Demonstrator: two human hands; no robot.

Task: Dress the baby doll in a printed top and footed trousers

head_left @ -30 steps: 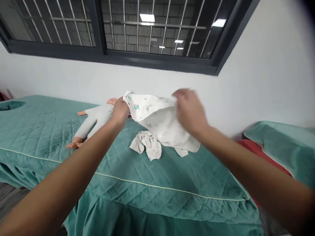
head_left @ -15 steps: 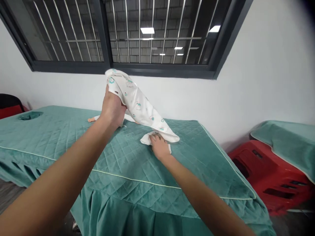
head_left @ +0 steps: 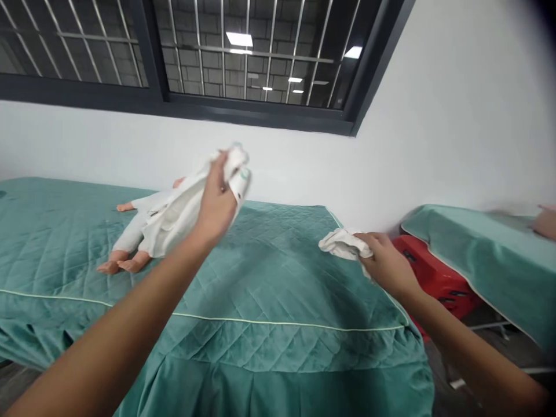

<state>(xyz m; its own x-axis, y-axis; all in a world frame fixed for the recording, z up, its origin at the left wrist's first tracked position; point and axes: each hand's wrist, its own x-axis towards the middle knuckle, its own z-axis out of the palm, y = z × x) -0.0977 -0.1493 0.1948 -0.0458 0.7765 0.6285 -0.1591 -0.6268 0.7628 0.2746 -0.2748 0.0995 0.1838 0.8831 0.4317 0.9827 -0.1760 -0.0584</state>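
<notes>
left hand (head_left: 217,207) grips a white garment (head_left: 176,217) near the doll (head_left: 129,233); right hand (head_left: 388,262) clutches a crumpled cloth (head_left: 341,242)

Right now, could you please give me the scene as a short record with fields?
left hand: raised, gripping a white cloth
right hand: gripping a crumpled cloth near the bed's right end
doll: lying on the bed, partly hidden by the white cloth
bed: green quilted cover, pale piping
right side: red plastic object, partly behind the right arm
background: barred window in a white wall
unclear: whether the crumpled cloth touches the bed
</notes>
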